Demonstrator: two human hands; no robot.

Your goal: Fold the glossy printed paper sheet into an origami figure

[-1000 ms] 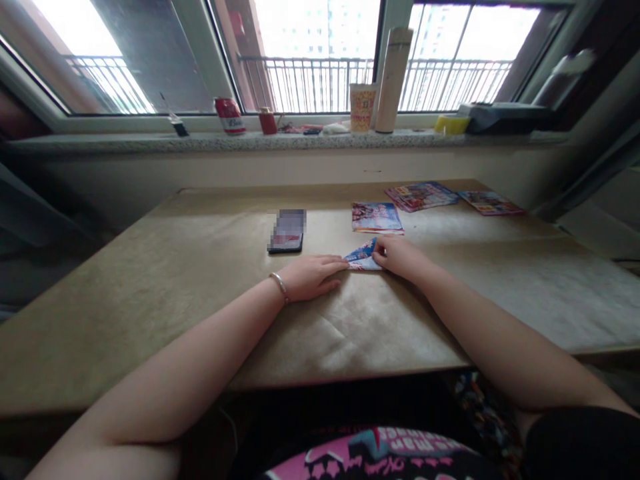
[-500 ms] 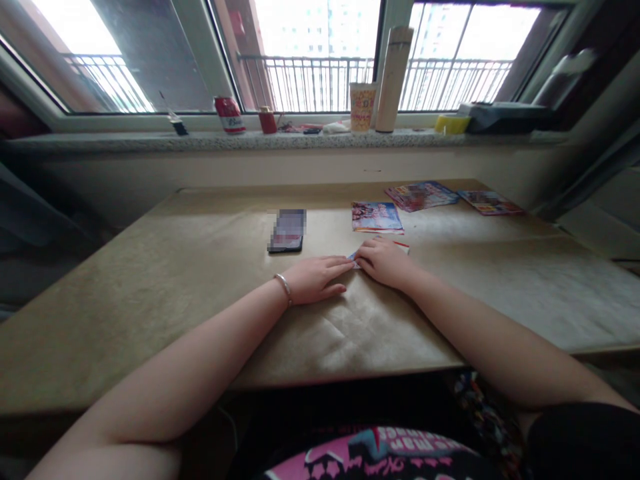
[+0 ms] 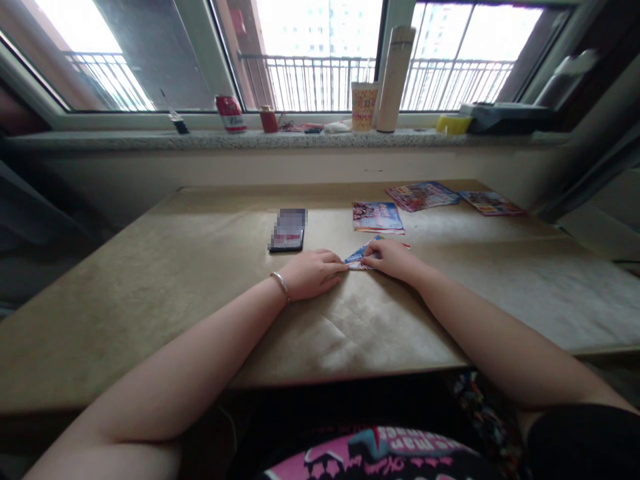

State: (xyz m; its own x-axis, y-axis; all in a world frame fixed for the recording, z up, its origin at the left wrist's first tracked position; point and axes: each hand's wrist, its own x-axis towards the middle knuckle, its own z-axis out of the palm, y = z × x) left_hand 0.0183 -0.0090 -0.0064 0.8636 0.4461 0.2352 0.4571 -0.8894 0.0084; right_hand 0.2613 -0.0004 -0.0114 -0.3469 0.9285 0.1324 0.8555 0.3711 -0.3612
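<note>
A folded sheet of printed paper (image 3: 356, 257), blue, white and red, lies flat on the table with a pointed corner to the left. My left hand (image 3: 314, 272), with a silver bangle at the wrist, rests palm down, its fingers stretched out and the tips touching that corner. Over the right part of the sheet, my right hand (image 3: 393, 259) has its fingers curled and pinched together on the paper. It covers much of the sheet. Just beyond lies another printed sheet (image 3: 379, 218), apart from both hands.
A phone (image 3: 289, 230) lies left of the sheets. More printed leaflets (image 3: 423, 196) and a separate one (image 3: 490, 203) sit at the table's far right. Along the windowsill stand a red can (image 3: 231, 114), a patterned cup (image 3: 364, 107), a tall flask (image 3: 395, 80) and yellow tape (image 3: 453, 124).
My right hand has shifted slightly right along the paper, uncovering more of its blue printed side. My left hand has drawn back a little to the left, fingers closer together.
</note>
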